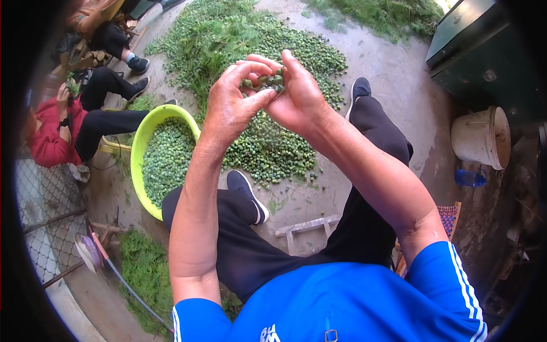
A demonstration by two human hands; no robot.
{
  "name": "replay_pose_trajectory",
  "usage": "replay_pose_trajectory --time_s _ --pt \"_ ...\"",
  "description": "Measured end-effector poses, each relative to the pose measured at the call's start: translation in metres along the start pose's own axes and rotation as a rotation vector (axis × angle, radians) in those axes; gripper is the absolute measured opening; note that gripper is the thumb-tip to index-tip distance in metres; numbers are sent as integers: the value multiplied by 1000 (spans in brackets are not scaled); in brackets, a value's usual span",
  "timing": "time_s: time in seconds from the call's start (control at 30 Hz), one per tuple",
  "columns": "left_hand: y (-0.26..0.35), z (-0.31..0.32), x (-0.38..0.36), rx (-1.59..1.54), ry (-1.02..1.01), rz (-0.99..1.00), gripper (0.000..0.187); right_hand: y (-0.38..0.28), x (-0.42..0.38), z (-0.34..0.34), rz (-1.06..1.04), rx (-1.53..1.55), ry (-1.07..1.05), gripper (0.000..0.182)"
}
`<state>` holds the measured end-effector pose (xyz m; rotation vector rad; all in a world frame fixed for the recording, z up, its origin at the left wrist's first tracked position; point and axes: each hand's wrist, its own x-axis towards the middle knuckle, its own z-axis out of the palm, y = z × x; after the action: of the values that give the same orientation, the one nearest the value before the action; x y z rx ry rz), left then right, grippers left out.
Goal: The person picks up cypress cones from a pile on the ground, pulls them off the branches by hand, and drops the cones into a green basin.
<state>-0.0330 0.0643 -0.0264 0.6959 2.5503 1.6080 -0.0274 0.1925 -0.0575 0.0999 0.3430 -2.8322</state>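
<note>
My left hand (231, 100) and my right hand (297, 94) meet in front of me, above a heap of small round green cones (270, 154) on the floor. Between them is a small bunch of green cones (265, 82). The fingers of my left hand curl round the bunch, its thumb pressed toward my right palm. My right hand cups the same bunch from the other side, thumb raised. To the left, beside my leg, stands a yellow-green tub (137, 171) filled with similar green cones.
Two seated people, one in a red top (51, 137), are at the left. Green sprigs (387, 14) lie at the top. On the right are a dark cabinet (484, 62), a white bucket (476, 137) and a blue bottle (471, 178). A cable reel (89, 251) stands lower left.
</note>
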Motion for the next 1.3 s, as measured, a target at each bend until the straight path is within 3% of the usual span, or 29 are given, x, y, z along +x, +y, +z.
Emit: replay_pose_trajectory --time_s 0.17,0.27,0.37,0.47,0.67,0.73,0.83,0.87,0.93,1.03,1.2,1.3 --pt "5 -1 -1 39 -5 -68 25 2 0 3 -3 17 106 47" --pt "10 0 -1 87 -7 -1 23 2 7 -10 26 14 -8 45" --pt "10 0 -1 149 -6 40 21 2 4 -5 29 -7 22 44" --pt "8 -1 -1 185 -16 23 20 4 5 -10 20 -38 27 55" --pt "3 -5 1 169 -7 67 15 6 3 -9 15 -21 38 54" --pt "9 -14 1 -302 -69 -235 15 4 1 -7 50 20 17 55" --pt "-2 -26 1 -918 -60 -297 20 2 1 -2 86 54 13 57" --pt "-4 -28 1 -914 -59 -297 20 2 1 -1 86 45 36 57" --pt "-8 -31 0 -1268 -9 -400 20 1 -1 -1 80 24 56 56" --pt "-8 -33 0 -1342 -70 -397 24 1 0 0 58 28 72 55" --pt "-5 -76 -8 -1045 8 -308 25 -6 -2 3 69 44 -4 61" --pt "-16 -139 -36 -309 254 -207 25 -10 -5 5 67 63 -51 63"
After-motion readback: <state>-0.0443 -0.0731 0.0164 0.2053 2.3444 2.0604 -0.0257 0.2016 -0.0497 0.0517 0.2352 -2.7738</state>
